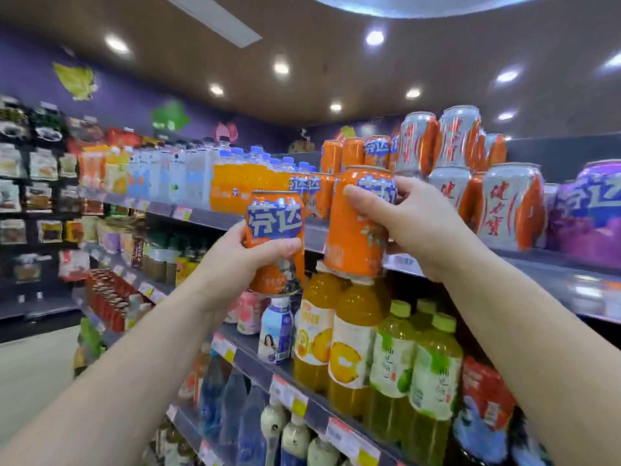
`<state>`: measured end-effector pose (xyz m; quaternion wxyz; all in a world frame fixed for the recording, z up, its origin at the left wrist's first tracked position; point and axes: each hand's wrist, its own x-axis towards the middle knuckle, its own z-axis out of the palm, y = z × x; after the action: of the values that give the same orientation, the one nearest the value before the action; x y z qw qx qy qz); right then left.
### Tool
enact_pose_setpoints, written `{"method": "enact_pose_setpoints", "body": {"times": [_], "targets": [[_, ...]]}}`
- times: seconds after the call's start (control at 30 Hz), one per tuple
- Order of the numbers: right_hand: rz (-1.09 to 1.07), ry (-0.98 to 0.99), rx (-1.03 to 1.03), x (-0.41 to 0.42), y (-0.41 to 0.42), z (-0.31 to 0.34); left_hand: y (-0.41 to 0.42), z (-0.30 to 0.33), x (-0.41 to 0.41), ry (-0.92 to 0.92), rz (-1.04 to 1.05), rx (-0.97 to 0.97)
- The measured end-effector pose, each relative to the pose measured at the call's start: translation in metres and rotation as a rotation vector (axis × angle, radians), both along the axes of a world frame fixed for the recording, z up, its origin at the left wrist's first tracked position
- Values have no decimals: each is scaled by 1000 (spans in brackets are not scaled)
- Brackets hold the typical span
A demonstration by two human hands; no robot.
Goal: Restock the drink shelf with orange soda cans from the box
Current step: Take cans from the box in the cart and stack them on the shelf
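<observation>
A person restocking a shop's drinks aisle lifts two orange soda cans toward the top shelf. The right hand wraps its fingers and thumb round the upper part of one can, which stands nearly upright, top tilted slightly right, its base level with the shelf lip. The left hand grips the second can round its middle, also upright, lower and further left, just in front of the shelf edge.

The gap they are bound for lies straight ahead and slightly up: a row of stacked orange cans sits behind the raised pair, between orange soda bottles on the left and silver-and-orange cans on the right. The right hand's can is the nearer to that row and looks likely to go in first, sliding forward on its base.

The shelf below holds yellow juice bottles and green tea bottles. The box the cans come from is out of view.
</observation>
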<state>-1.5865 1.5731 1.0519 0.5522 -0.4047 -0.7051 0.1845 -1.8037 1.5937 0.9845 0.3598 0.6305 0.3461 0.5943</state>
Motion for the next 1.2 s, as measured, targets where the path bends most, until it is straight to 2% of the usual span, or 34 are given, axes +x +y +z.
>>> {"method": "enact_pose_setpoints", "body": {"times": [0.13,0.37,0.6,0.77,0.97,1.1,1.2], "targets": [[-59,73,-17,-29,48,28,58,15,-35,-17,-59,25],[-361,88,42,-101,149,53,171,37,-108,6,-225,73],[-650,35,-3,-150,234,53,243,61,-144,90,-316,71],[-815,-142,-46,-163,248,41,261,59,-148,80,-380,72],[-749,-187,-131,-155,243,36,271,51,-149,76,-430,58],[-783,-383,-319,-144,230,32,276,44,-154,72,-450,60],[-811,-451,-326,-146,231,31,279,39,-156,73,-445,52]]}}
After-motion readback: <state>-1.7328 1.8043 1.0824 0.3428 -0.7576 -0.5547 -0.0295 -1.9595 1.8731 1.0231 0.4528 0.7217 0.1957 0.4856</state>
